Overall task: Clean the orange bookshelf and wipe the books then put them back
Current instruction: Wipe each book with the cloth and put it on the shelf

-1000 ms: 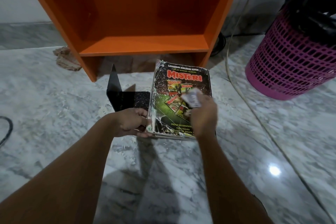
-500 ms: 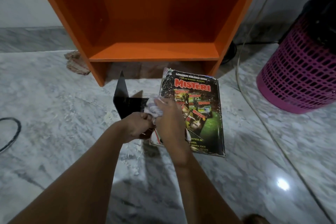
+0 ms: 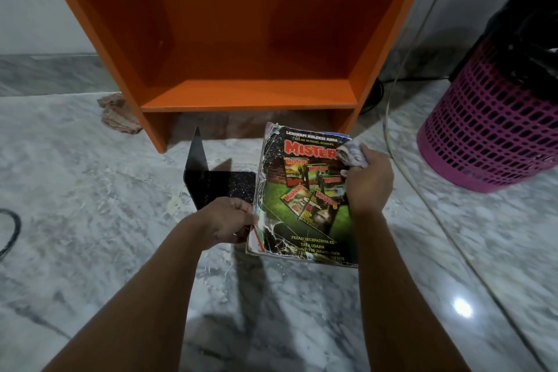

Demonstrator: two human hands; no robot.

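The orange bookshelf (image 3: 241,93) stands on the marble floor against the wall, its compartment holding nothing. In front of it lies a worn book (image 3: 290,214) with a dark cover reading "MISTERI", on top of a small stack. My left hand (image 3: 226,220) grips the stack's left edge near the bottom. My right hand (image 3: 367,181) holds a crumpled white cloth (image 3: 351,154) pressed on the upper right part of the cover.
A black metal bookend (image 3: 211,181) stands left of the book. A brown rag (image 3: 116,113) lies by the shelf's left foot. A pink mesh basket (image 3: 489,133) with a black bag stands at right. A pale cable (image 3: 422,190) runs across the floor; a black cable (image 3: 12,229) curls at far left.
My right hand swept the cloth from the cover's left edge across to its upper right. My left hand kept its hold on the left edge.
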